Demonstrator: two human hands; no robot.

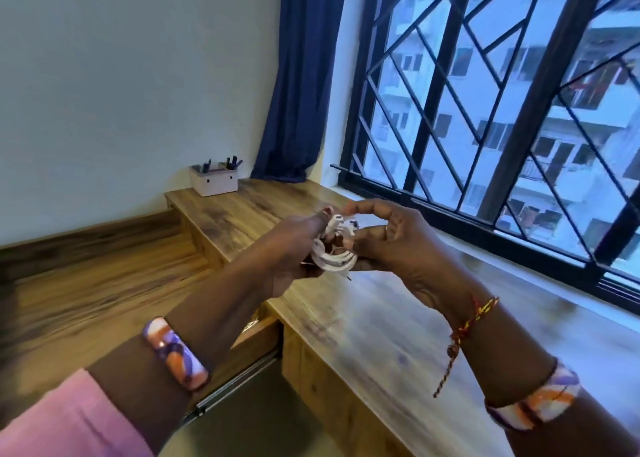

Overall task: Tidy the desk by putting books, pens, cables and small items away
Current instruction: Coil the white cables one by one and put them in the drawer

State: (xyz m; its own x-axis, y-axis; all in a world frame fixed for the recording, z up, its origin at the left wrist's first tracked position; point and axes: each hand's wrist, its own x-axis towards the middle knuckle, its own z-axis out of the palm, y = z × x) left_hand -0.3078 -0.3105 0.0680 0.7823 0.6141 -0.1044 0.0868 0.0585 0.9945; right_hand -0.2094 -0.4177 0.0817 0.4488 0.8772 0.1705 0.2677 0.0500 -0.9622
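Observation:
A coiled white cable (334,257) hangs in the air above the wooden desk (398,335), held between both hands. My left hand (291,248) grips the coil from the left, fingers curled round the loops. My right hand (388,241) pinches the cable from the right, thumb and fingers bent over the top of the bundle, where a white plug end sticks up. A pink pen holder (214,181) with several dark pens stands at the desk's far left corner.
A drawer (258,338) stands pulled out under my left forearm at the desk's left side. A barred window (485,110) runs along the right, with a dark blue curtain (298,75) in the corner. Wooden floor lies to the left.

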